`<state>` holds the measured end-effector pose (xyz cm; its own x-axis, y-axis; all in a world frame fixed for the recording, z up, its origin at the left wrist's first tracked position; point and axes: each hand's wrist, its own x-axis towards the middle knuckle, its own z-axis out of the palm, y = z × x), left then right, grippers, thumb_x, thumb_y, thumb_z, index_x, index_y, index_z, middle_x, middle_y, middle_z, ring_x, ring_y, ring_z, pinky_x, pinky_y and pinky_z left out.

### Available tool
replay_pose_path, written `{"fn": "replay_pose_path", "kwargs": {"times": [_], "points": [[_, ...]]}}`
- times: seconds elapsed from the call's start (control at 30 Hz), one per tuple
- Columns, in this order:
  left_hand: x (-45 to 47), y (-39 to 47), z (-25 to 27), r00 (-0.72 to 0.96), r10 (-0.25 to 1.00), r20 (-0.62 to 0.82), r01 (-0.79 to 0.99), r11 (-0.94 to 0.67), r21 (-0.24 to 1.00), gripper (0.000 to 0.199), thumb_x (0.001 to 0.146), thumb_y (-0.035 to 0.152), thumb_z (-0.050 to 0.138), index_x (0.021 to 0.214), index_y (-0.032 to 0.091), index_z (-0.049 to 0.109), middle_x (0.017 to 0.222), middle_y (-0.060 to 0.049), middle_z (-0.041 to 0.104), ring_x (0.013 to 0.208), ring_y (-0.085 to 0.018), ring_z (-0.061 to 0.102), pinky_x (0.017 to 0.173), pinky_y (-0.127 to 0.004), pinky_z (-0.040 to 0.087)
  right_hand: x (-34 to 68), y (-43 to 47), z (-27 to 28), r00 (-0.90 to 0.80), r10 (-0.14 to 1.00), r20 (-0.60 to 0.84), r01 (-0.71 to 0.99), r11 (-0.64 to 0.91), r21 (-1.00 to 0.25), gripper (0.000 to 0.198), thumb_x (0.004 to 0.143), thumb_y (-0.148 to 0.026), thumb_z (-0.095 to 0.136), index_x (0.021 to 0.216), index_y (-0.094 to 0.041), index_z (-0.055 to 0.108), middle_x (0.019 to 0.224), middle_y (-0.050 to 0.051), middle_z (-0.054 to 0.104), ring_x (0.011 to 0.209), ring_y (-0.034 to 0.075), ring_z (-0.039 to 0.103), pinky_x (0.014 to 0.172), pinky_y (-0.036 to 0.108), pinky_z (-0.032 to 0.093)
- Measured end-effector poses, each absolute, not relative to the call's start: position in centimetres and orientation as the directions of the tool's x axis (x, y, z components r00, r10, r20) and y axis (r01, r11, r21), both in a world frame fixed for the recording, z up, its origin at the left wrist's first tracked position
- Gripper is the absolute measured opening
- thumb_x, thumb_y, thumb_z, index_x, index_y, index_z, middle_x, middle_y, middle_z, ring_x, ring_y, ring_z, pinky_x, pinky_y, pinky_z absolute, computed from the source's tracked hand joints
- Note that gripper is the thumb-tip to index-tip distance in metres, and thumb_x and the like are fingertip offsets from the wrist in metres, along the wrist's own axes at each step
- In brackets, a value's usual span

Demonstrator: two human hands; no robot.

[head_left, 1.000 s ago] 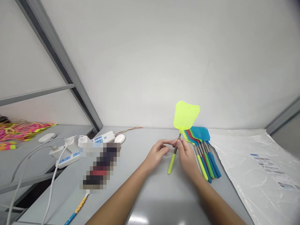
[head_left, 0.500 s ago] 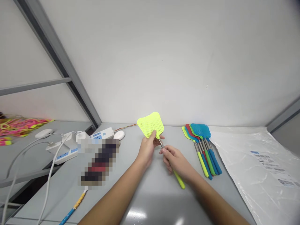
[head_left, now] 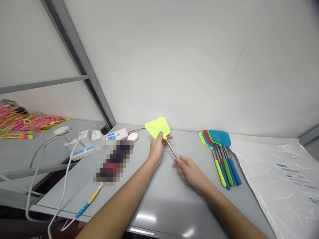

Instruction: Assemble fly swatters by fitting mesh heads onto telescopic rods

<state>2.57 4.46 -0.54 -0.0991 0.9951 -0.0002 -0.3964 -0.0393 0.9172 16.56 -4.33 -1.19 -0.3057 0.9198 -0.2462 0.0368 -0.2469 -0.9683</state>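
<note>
A yellow-green fly swatter (head_left: 158, 127) with a perforated head is held between my two hands above the table. My left hand (head_left: 157, 147) pinches it at the base of the head, thumb on top. My right hand (head_left: 188, 168) is closed around its lower end, and the grip is hidden by the fingers. Bare metal shaft shows between the hands. Right of my right hand lies a row of several fly swatters (head_left: 220, 138) in yellow-green, blue, red and green, heads toward the wall.
A white plastic mailing bag (head_left: 269, 156) covers the table's right side. On the left are a power strip (head_left: 116, 134) with chargers and cables, a white round device (head_left: 133, 137) and a pixelated object (head_left: 113, 162). Colourful items (head_left: 37, 122) lie on the far-left table.
My right hand has slid down the swatter, away from my left hand. A longer stretch of metal shaft shows, and the grip end is no longer visible. The view has shifted slightly.
</note>
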Motion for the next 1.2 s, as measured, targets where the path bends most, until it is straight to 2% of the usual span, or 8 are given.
{"fn": "replay_pose_path", "kwargs": {"times": [0.17, 0.63, 0.8, 0.9, 1.0, 1.1, 1.2], "points": [[2.9, 4.3, -0.8, -0.035, 0.999, 0.033, -0.358, -0.044, 0.933, 0.047, 0.083, 0.053, 0.053, 0.097, 0.010, 0.067, 0.103, -0.016, 0.068, 0.084, -0.020, 0.064, 0.071, -0.031, 0.048, 16.6, -4.2, -1.4, -0.251, 0.948, -0.196, 0.087, -0.179, -0.980, 0.030, 0.089, -0.050, 0.041, 0.084, -0.022, 0.051, 0.050, -0.009, 0.031, 0.040, 0.006, 0.020, 0.036, 0.017, 0.016], [3.6, 3.3, -1.1, 0.028, 0.998, 0.054, -0.338, -0.041, 0.940, 0.043, 0.084, 0.054, 0.051, 0.090, 0.014, 0.065, 0.086, -0.012, 0.069, 0.083, -0.023, 0.064, 0.072, -0.035, 0.049, 16.9, -4.0, -0.6, -0.189, 0.975, -0.118, 0.279, -0.063, -0.958, 0.032, 0.090, -0.048, 0.037, 0.079, -0.021, 0.050, 0.052, -0.007, 0.033, 0.046, 0.009, 0.029, 0.043, 0.021, 0.021], [3.5, 3.9, -1.5, 0.059, 0.998, -0.001, -0.438, 0.027, 0.898, 0.042, 0.084, 0.054, 0.052, 0.088, 0.015, 0.064, 0.070, -0.006, 0.064, 0.071, -0.017, 0.060, 0.066, -0.029, 0.047, 16.9, -3.1, -1.1, -0.221, 0.963, -0.156, 0.208, -0.109, -0.972, 0.033, 0.089, -0.050, 0.040, 0.083, -0.020, 0.054, 0.052, -0.008, 0.032, 0.045, 0.008, 0.025, 0.042, 0.020, 0.020], [3.1, 4.5, -1.7, 0.057, 0.998, -0.030, -0.487, 0.054, 0.872, 0.041, 0.083, 0.053, 0.054, 0.089, 0.014, 0.065, 0.071, -0.005, 0.062, 0.070, -0.015, 0.058, 0.065, -0.027, 0.045, 16.9, -2.7, -1.5, -0.243, 0.948, -0.208, 0.149, -0.175, -0.973, 0.035, 0.088, -0.052, 0.041, 0.090, -0.021, 0.056, 0.053, -0.008, 0.031, 0.044, 0.007, 0.022, 0.039, 0.019, 0.019], [2.7, 4.5, -1.6, 0.140, 0.990, -0.032, -0.474, 0.096, 0.875, 0.038, 0.082, 0.050, 0.059, 0.092, 0.014, 0.066, 0.080, -0.006, 0.063, 0.075, -0.015, 0.058, 0.068, -0.028, 0.045, 17.1, -2.7, -1.7, -0.248, 0.940, -0.233, 0.100, -0.214, -0.972, 0.033, 0.087, -0.051, 0.044, 0.095, -0.021, 0.055, 0.056, -0.008, 0.032, 0.043, 0.007, 0.021, 0.036, 0.018, 0.019], [2.5, 4.0, -1.4, 0.308, 0.951, -0.033, -0.374, 0.153, 0.915, 0.036, 0.082, 0.048, 0.059, 0.093, 0.015, 0.066, 0.090, -0.009, 0.066, 0.082, -0.017, 0.059, 0.074, -0.031, 0.045, 17.3, -2.8, -1.8, -0.251, 0.941, -0.228, 0.068, -0.218, -0.974, 0.031, 0.087, -0.050, 0.045, 0.095, -0.021, 0.055, 0.058, -0.008, 0.034, 0.043, 0.006, 0.023, 0.035, 0.018, 0.021], [2.7, 3.2, -1.1, 0.440, 0.897, -0.049, -0.305, 0.200, 0.931, 0.038, 0.085, 0.049, 0.055, 0.096, 0.015, 0.066, 0.095, -0.011, 0.066, 0.076, -0.017, 0.060, 0.071, -0.032, 0.046, 17.4, -2.8, -2.0, -0.270, 0.939, -0.213, 0.053, -0.206, -0.977, 0.031, 0.088, -0.050, 0.043, 0.094, -0.022, 0.054, 0.059, -0.008, 0.036, 0.041, 0.006, 0.025, 0.034, 0.018, 0.023]]}}
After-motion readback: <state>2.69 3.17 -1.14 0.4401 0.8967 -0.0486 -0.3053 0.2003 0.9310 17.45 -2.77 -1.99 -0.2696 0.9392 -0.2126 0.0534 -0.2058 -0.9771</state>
